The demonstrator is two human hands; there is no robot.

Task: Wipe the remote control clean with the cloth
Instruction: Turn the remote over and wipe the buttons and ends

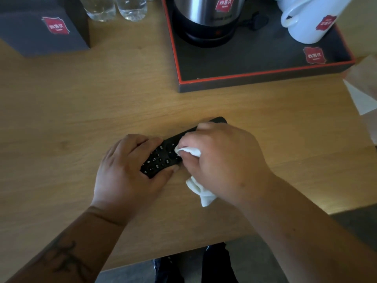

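Observation:
A black remote control [163,157] lies diagonally on the wooden table [102,111], buttons facing up. My left hand [126,170] grips its near end, fingers curled over one long edge and thumb on the other. My right hand [222,158] covers the remote's far half and is closed on a crumpled white cloth [189,151], which presses on the round button pad. A loose tail of the cloth hangs below the hand onto the table. Only the remote's far tip shows past my right hand.
A dark tray with a red rim [265,72] at the back right holds a steel kettle [206,19] and a white mug [308,23]. A dark box [40,33] and two water bottles [114,7] stand at the back left. White paper [363,99] lies at the right edge.

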